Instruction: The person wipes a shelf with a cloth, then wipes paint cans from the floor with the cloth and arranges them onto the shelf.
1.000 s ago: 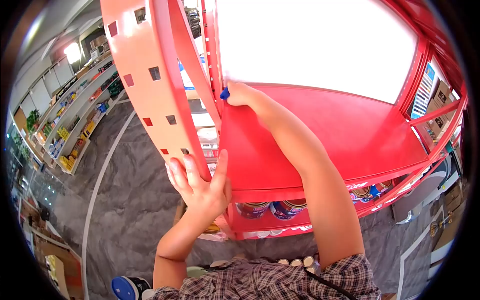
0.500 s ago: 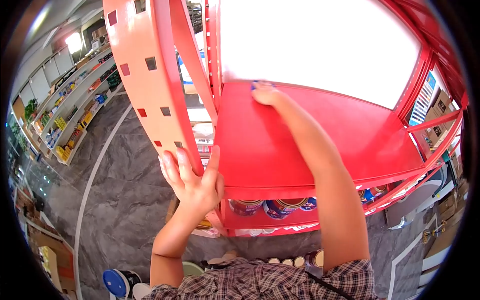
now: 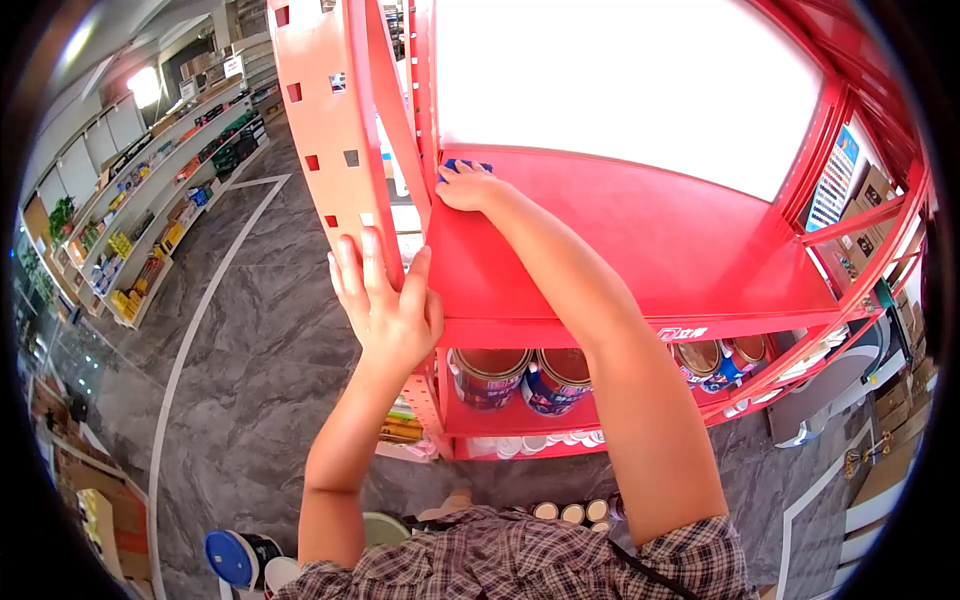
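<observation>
My right hand is over a blue cloth at the shelf's back left corner.
The cloth (image 3: 483,166) is small and deep blue, only an edge showing past my fingers, its weave too small to make out. It lies on the glossy red shelf (image 3: 660,245), near the foot of the white panel (image 3: 620,90). My right hand (image 3: 464,188) lies over it, fingers reaching forward; whether they grip or merely press, I cannot tell. My left hand (image 3: 388,300) grips nothing, its fingers extended against the holed post (image 3: 322,125). Cans (image 3: 490,378) stand below.
</observation>
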A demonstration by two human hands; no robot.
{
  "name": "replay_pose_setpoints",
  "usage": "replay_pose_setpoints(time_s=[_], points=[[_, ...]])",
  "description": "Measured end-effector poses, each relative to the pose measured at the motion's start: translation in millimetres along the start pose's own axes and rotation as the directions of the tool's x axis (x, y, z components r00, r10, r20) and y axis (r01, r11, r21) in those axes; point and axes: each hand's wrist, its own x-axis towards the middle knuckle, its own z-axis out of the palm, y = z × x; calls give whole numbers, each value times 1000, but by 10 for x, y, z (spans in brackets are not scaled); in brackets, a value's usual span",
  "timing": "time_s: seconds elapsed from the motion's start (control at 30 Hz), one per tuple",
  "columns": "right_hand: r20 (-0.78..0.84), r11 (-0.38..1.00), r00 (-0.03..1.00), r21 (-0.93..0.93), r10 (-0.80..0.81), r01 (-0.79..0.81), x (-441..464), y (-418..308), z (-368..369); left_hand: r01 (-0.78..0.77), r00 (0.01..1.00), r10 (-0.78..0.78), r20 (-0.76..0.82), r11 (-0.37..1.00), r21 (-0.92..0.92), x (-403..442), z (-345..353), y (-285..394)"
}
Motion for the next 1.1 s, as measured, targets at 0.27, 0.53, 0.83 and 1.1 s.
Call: replay_pose_setpoints(time_s=[0.27, 0.53, 0.83, 1.1], points=[[-38, 932, 963, -243, 268, -269, -489, 1450, -224, 35, 998, -44, -55, 987, -157, -93, -116, -83], [27, 968, 986, -186, -165, 167, -180, -130, 166, 44, 998, -41, 44, 996, -72, -243, -113, -17], [-83, 971, 996, -239, -27, 7, -680, 424, 46, 42, 967, 55, 250, 930, -365, -52, -154, 469], [-45, 924, 967, -284, 253, -255, -1214, 924, -190, 8, 991, 62, 115, 852, -523, 99, -197, 324]])
